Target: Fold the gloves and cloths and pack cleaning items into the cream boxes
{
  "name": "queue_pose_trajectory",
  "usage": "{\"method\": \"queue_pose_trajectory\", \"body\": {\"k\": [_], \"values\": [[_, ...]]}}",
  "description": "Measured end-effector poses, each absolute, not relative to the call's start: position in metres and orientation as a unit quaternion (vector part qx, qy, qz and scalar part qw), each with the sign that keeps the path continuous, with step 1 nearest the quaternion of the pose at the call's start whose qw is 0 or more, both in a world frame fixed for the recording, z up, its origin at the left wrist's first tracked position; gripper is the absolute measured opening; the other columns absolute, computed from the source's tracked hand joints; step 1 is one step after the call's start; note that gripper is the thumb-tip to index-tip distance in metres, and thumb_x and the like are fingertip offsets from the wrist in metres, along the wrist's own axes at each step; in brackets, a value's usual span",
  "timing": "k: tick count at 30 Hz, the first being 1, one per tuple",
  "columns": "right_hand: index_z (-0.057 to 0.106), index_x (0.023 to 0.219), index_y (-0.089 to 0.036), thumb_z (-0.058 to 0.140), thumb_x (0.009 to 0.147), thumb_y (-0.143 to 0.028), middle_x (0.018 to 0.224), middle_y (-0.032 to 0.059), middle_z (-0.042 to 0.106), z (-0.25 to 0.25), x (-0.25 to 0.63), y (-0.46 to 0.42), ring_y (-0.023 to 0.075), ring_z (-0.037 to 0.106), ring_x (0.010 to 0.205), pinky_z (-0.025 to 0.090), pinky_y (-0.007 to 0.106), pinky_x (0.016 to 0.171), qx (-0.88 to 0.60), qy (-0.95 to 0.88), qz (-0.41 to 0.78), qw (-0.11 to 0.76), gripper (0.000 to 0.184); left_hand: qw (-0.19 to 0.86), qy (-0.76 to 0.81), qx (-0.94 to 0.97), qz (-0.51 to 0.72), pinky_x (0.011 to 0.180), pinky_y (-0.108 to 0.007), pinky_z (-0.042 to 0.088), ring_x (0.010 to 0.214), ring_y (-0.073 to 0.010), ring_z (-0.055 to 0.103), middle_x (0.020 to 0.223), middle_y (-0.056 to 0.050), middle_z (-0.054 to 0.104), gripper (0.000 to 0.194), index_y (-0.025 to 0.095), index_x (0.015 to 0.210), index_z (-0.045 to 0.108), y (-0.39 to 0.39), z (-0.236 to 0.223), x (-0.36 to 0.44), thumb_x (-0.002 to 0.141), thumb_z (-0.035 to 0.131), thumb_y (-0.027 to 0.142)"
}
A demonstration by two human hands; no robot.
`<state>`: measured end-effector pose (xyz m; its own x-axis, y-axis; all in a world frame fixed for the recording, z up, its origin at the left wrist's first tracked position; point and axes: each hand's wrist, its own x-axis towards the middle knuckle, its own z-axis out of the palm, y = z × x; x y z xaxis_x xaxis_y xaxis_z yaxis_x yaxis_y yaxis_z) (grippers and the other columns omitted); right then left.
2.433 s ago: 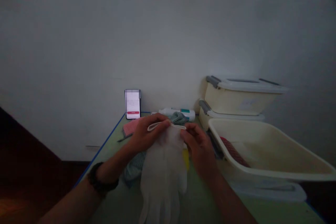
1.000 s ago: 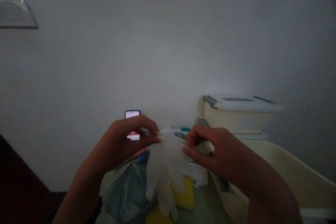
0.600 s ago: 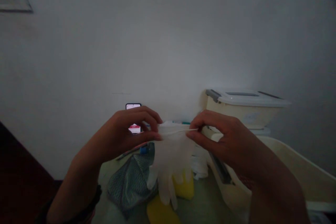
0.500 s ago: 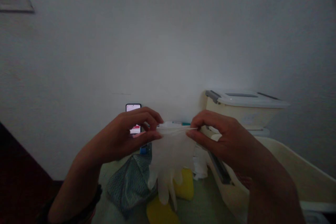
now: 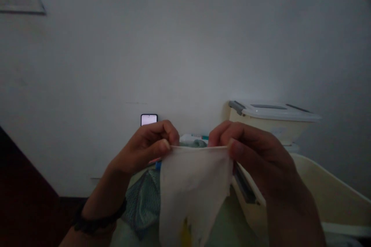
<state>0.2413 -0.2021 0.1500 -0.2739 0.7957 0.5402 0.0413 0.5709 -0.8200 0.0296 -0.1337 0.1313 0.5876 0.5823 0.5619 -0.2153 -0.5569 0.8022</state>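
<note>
A white disposable glove [image 5: 194, 185] hangs cuff-up between my two hands, its cuff stretched into a straight line. My left hand [image 5: 150, 144] pinches the left end of the cuff between thumb and fingers. At the right end, my right hand [image 5: 249, 152] grips the cuff the same way. The glove's lower part runs towards the bottom edge of the view, and its fingers are mostly out of sight. A bit of yellow sponge [image 5: 186, 233] shows below. Left of the glove lies a blue-green mesh cloth [image 5: 142, 200], partly covered by it.
A lit phone [image 5: 148, 119] leans against the wall behind my left hand. Behind the cuff lies a white package [image 5: 193, 137]. To the right are a lidded cream box [image 5: 272, 123] and an open cream bin [image 5: 333, 185]. A green surface [image 5: 228, 220] lies underneath.
The glove has come closer and looks larger, with its cuff pulled wider. My hands have moved apart slightly. The glove now covers most of the sponges and the white item beside them.
</note>
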Motion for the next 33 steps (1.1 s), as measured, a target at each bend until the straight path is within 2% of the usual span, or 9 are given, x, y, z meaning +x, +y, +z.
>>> {"method": "queue_pose_trajectory", "body": {"k": [4, 6, 9, 15, 19, 25, 33], "values": [[0.059, 0.067, -0.022, 0.052, 0.083, -0.044, 0.061, -0.0016, 0.053, 0.147, 0.243, -0.197, 0.0087, 0.042, 0.043, 0.033, 0.022, 0.038, -0.300, -0.691, 0.410, 0.514, 0.028, 0.402, 0.143, 0.824, 0.373, 0.044, -0.023, 0.038, 0.050, -0.0110, 0.046, 0.064, -0.002, 0.055, 0.037, 0.017, 0.076, 0.061, -0.137, 0.137, 0.029, 0.078, 0.053, 0.053], [0.057, 0.067, -0.021, 0.049, 0.085, -0.046, 0.054, -0.0034, 0.045, 0.146, 0.244, -0.195, 0.0079, 0.039, 0.042, 0.030, 0.021, 0.037, -0.329, -0.702, 0.383, 0.501, 0.032, 0.405, 0.143, 0.825, 0.368, 0.046, -0.023, 0.038, 0.051, -0.0107, 0.046, 0.060, 0.000, 0.052, 0.031, 0.017, 0.073, 0.059, -0.139, 0.139, 0.029, 0.079, 0.056, 0.047], [0.052, 0.066, -0.019, 0.050, 0.085, -0.043, 0.054, -0.0054, 0.039, 0.146, 0.245, -0.194, 0.0060, 0.034, 0.045, 0.027, 0.019, 0.039, -0.353, -0.729, 0.336, 0.481, 0.031, 0.416, 0.138, 0.809, 0.391, 0.050, -0.021, 0.039, 0.056, -0.0102, 0.047, 0.061, 0.001, 0.050, 0.021, 0.016, 0.073, 0.055, -0.139, 0.140, 0.029, 0.079, 0.060, 0.035], [0.060, 0.078, -0.022, 0.052, 0.086, -0.036, 0.063, -0.0050, 0.050, 0.147, 0.248, -0.196, 0.0065, 0.042, 0.055, 0.031, 0.018, 0.046, -0.376, -0.777, 0.291, 0.413, 0.018, 0.383, 0.122, 0.834, 0.377, 0.058, -0.024, 0.042, 0.065, -0.0120, 0.051, 0.069, -0.002, 0.054, 0.016, 0.014, 0.076, 0.056, -0.136, 0.139, 0.025, 0.085, 0.053, 0.028], [0.060, 0.077, -0.022, 0.057, 0.084, -0.033, 0.067, -0.0049, 0.054, 0.147, 0.251, -0.194, 0.0076, 0.047, 0.061, 0.036, 0.019, 0.052, -0.379, -0.800, 0.241, 0.397, 0.013, 0.340, 0.108, 0.863, 0.358, 0.060, -0.026, 0.041, 0.067, -0.0132, 0.052, 0.071, -0.002, 0.056, 0.014, 0.015, 0.076, 0.057, -0.132, 0.139, 0.022, 0.086, 0.051, 0.023], [0.061, 0.078, -0.020, 0.051, 0.087, -0.029, 0.082, -0.0012, 0.061, 0.151, 0.255, -0.198, 0.0096, 0.056, 0.073, 0.043, 0.021, 0.065, -0.375, -0.831, 0.211, 0.353, 0.016, 0.234, 0.144, 0.895, 0.351, 0.062, -0.027, 0.043, 0.068, -0.0129, 0.053, 0.071, -0.002, 0.059, 0.007, 0.016, 0.077, 0.059, -0.131, 0.143, 0.018, 0.083, 0.054, 0.016], [0.063, 0.073, -0.018, 0.054, 0.085, -0.026, 0.080, -0.0001, 0.063, 0.149, 0.248, -0.195, 0.0113, 0.055, 0.077, 0.041, 0.024, 0.071, -0.399, -0.827, 0.047, 0.394, 0.017, 0.113, 0.161, 0.906, 0.375, 0.068, -0.026, 0.044, 0.072, -0.0130, 0.054, 0.074, -0.002, 0.061, 0.003, 0.016, 0.077, 0.061, -0.135, 0.150, 0.022, 0.078, 0.061, 0.014]]}}
